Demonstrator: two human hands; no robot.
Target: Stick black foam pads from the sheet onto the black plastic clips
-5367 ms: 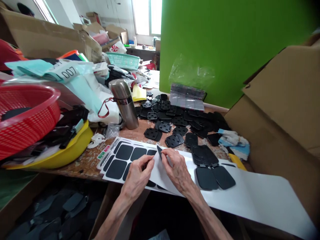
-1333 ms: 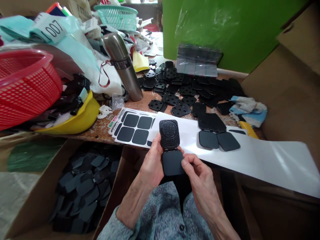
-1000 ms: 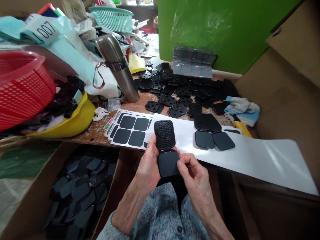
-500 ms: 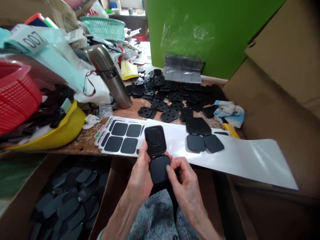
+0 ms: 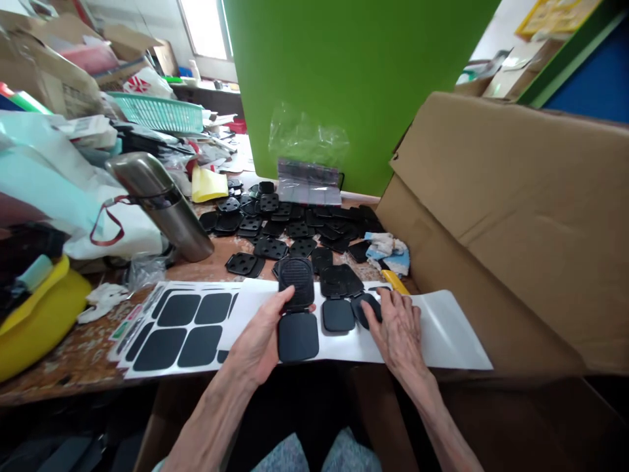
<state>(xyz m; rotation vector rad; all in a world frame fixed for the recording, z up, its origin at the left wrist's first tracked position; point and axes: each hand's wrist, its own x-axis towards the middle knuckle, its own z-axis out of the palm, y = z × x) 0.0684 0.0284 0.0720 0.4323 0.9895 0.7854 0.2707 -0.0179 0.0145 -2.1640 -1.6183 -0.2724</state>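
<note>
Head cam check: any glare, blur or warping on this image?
In the head view, the window is blown out white, the white backing sheet carries a pale sheen, the wide lens slants the green board, and the left hand shows no obvious blur.

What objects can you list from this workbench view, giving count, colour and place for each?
hinged case: one, black, under the left hand on the white strip
pad: one, black, under the right hand
sticker sheet: one, black and white, front left of the table
perforated plates: many, black, heaped behind the strip
vacuum flask: one, silver, left of the plates
board: one, green, behind the plates
left hand: one, bare, on the case
right hand: one, bare, on the pad
</note>
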